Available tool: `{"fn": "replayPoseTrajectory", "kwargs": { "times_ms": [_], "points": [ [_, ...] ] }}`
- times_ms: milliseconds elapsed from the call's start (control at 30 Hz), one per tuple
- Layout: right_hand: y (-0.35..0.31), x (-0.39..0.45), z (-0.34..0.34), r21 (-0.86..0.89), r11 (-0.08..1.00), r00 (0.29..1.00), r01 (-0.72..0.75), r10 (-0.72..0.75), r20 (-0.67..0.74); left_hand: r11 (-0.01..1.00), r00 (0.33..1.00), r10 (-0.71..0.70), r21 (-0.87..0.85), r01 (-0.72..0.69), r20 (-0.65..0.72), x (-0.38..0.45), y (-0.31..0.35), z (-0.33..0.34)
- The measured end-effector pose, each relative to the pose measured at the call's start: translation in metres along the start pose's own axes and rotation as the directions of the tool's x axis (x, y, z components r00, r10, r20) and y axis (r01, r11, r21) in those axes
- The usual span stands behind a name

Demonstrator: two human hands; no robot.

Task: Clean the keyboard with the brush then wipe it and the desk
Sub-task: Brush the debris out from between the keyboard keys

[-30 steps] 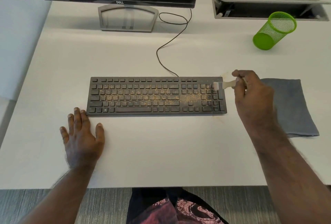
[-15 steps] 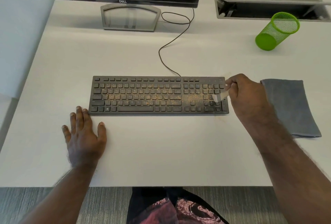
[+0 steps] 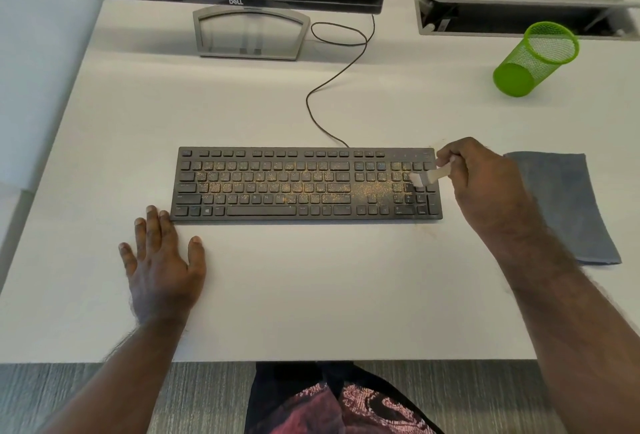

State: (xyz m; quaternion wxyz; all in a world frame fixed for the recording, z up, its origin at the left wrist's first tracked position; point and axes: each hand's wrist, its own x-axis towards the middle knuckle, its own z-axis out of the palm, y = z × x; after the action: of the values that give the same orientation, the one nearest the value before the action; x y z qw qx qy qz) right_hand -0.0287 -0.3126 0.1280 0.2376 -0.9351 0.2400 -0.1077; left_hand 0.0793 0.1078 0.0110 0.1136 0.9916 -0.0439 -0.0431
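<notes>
The right hand (image 3: pixel 485 184) pinched the brush (image 3: pixel 427 177) over the keyboard (image 3: pixel 304 184); short, gentle strokes would work best. The left hand (image 3: pixel 162 260) lay flat.

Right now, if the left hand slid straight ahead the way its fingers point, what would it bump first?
Probably the keyboard. The left hand lies flat on the desk, its fingers already at the keyboard's near left corner; whether they touch it is unclear.

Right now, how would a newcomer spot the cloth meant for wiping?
Start at the black keyboard in the middle of the white desk. Look just past its right end, behind the right hand: the cloth lies flat there. It is the only grey, folded fabric.
</notes>
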Motion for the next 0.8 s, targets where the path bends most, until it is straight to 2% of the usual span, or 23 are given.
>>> {"fn": "replayPoseTrajectory", "kwargs": {
  "times_ms": [167, 367, 567, 667, 800],
  "points": [
    [0.011, 0.004, -0.013, -0.048, 0.998, 0.999, 0.042, -0.041, 0.032, 1.000, 1.000, -0.001, -0.001, 0.001, -0.007, -0.001, 0.000, 0.000],
    [0.009, 0.003, -0.013, -0.014, 0.992, 0.987, 0.126, -0.124, 0.100, 1.000, 1.000, -0.003, 0.004, 0.003, -0.009, 0.000, -0.002, 0.001],
    [0.014, 0.004, -0.015, -0.033, 0.989, 0.986, 0.146, -0.142, 0.086, 1.000, 1.000, -0.002, 0.007, 0.002, -0.004, 0.000, -0.001, 0.001],
    [0.013, 0.003, -0.010, -0.048, 0.979, 0.970, 0.201, -0.192, 0.147, 1.000, 1.000, -0.004, 0.006, 0.004, -0.004, 0.000, -0.001, 0.001],
    [0.014, 0.005, -0.015, -0.080, 0.985, 0.980, 0.151, -0.139, 0.143, 1.000, 1.000, -0.002, -0.001, 0.002, -0.005, 0.000, 0.001, 0.000]
  ]
}}
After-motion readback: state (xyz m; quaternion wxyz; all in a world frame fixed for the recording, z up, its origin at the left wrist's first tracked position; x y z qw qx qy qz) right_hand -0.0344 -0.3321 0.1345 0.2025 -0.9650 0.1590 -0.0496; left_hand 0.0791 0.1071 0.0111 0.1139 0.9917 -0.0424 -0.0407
